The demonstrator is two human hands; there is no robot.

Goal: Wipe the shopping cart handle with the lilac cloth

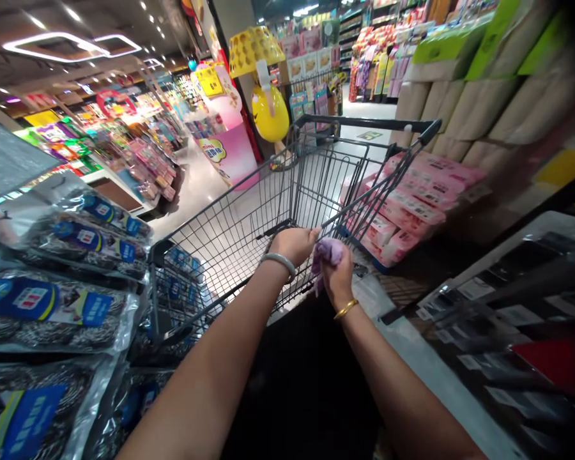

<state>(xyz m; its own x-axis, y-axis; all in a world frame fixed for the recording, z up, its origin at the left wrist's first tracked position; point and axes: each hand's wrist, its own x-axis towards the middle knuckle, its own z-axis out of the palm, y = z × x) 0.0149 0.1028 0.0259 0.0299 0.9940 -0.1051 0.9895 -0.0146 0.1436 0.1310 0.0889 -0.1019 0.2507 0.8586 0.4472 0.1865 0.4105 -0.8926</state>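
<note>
A crumpled purple cloth is bunched in my right hand, whose fingers are wrapped round it; one end hangs below. My left hand is closed just left of the cloth, over the near side rim of a metal shopping cart. Its fingers curl out of sight, so I cannot tell whether they grip the rim or anything else. A pale bangle is on my left wrist and a gold bracelet on my right.
Packaged dark coils with blue labels stand at the left. Pink packs and stacked paper rolls are beyond the cart to the right. A dark display rack stands near my right arm. A yellow balloon is behind the cart.
</note>
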